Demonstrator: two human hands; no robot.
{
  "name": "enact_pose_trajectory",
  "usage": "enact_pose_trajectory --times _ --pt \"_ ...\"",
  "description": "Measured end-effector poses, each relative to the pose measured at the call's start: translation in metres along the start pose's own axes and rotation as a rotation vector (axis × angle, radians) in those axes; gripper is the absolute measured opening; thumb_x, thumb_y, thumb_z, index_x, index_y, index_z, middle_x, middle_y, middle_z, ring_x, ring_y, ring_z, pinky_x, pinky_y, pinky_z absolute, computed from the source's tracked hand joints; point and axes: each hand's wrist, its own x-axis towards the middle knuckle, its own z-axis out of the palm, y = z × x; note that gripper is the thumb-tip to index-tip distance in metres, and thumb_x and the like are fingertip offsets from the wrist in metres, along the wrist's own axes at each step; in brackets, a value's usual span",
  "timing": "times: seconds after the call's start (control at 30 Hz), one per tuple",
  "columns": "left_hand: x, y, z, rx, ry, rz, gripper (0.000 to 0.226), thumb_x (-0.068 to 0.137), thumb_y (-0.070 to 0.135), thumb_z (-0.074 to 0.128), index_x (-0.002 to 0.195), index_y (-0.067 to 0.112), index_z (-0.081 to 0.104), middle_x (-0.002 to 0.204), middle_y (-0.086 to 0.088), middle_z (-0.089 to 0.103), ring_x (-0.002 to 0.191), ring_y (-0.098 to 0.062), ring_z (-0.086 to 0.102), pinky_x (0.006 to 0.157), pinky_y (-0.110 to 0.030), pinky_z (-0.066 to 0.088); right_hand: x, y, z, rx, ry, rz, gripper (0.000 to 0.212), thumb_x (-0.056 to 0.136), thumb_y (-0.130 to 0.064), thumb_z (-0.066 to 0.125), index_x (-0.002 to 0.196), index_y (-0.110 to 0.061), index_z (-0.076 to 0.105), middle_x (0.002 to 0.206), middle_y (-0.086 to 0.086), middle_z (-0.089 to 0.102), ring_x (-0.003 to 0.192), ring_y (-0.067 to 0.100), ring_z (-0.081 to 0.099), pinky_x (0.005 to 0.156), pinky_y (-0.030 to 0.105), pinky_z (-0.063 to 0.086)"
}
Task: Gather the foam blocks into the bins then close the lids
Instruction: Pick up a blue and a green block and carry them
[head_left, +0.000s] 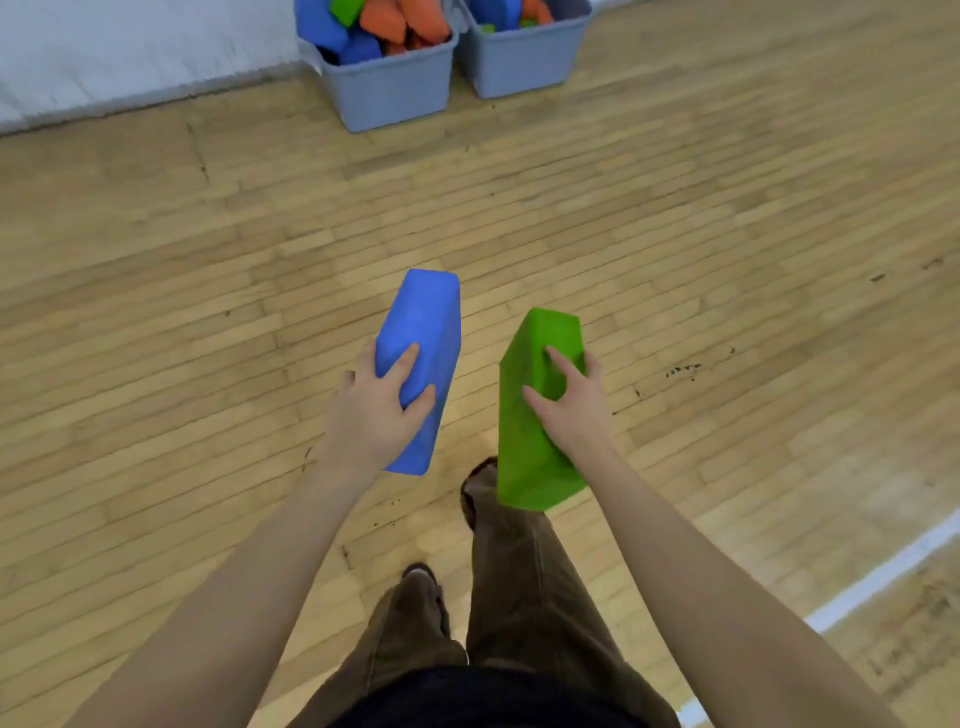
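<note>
My left hand (371, 410) grips a long blue foam block (428, 332) from its left side, fingers curled over the top. My right hand (569, 402) grips a long green foam block (530, 452) the same way from its right side. Both blocks are held out in front of me above the wooden floor. Far ahead stand two grey-blue bins side by side, the left bin (392, 88) heaped with blue, orange and green blocks, the right bin (524, 65) also holding blocks. No lids are visible.
Wooden gym floor (675, 218) stretches between me and the bins. A white wall base (130, 78) runs along the far left. A white painted line (883, 577) crosses the floor at lower right. My legs and shoes show below the blocks.
</note>
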Motion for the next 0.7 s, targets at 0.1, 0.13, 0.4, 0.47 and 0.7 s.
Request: enact_pose_trajectory --times 0.1,0.13,0.4,0.47,0.7 --pt "0.080 0.032 0.009 0.009 -0.047 0.055 0.061 0.084 0.058 0.035 0.141 0.038 0.037 0.152 -0.005 0.025 0.116 -0.033 0.044 0.091 -0.040 0.044 0.069 0.010 -0.017 -0.020 0.029 0.062 0.066 0.082 -0.052 0.060 0.141 -0.044 0.032 0.156 0.001 0.012 0.122 0.029 0.049 0.080 0.039 0.053" --pt "0.106 0.045 0.010 0.017 -0.049 0.073 0.063 0.081 0.059 0.032 0.141 0.038 0.037 0.151 -0.005 0.026 0.116 -0.032 0.045 0.091 -0.040 0.044 0.095 0.012 -0.022 -0.015 0.028 0.070 0.067 0.081 -0.052 0.060 0.141 -0.044 0.032 0.156 0.001 0.012 0.119 0.029 0.051 0.079 0.039 0.054" --pt "0.310 0.130 -0.008 0.055 -0.007 0.067 0.063 0.079 0.059 0.034 0.134 0.031 0.050 0.145 -0.012 0.038 0.098 -0.037 0.052 0.075 -0.040 0.048 0.314 -0.036 -0.095 -0.032 -0.016 0.038 0.066 0.084 -0.046 0.061 0.143 -0.041 0.032 0.156 0.003 0.011 0.128 0.031 0.042 0.089 0.040 0.048" --pt "0.346 0.140 -0.016 0.036 -0.025 0.009 0.062 0.080 0.057 0.038 0.137 0.033 0.046 0.148 -0.009 0.033 0.105 -0.035 0.049 0.077 -0.043 0.050 0.363 -0.063 -0.111 -0.048 -0.031 0.004 0.066 0.085 -0.044 0.062 0.143 -0.041 0.032 0.157 0.003 0.011 0.131 0.030 0.038 0.094 0.040 0.045" --pt "0.466 0.149 -0.040 0.022 -0.049 -0.221 0.055 0.091 0.051 0.045 0.142 0.037 0.033 0.153 -0.003 0.021 0.118 -0.031 0.040 0.090 -0.039 0.043 0.520 -0.157 -0.135 -0.021 -0.077 -0.137 0.067 0.083 -0.042 0.064 0.144 -0.035 0.036 0.155 0.007 0.017 0.132 0.029 0.038 0.100 0.040 0.040"
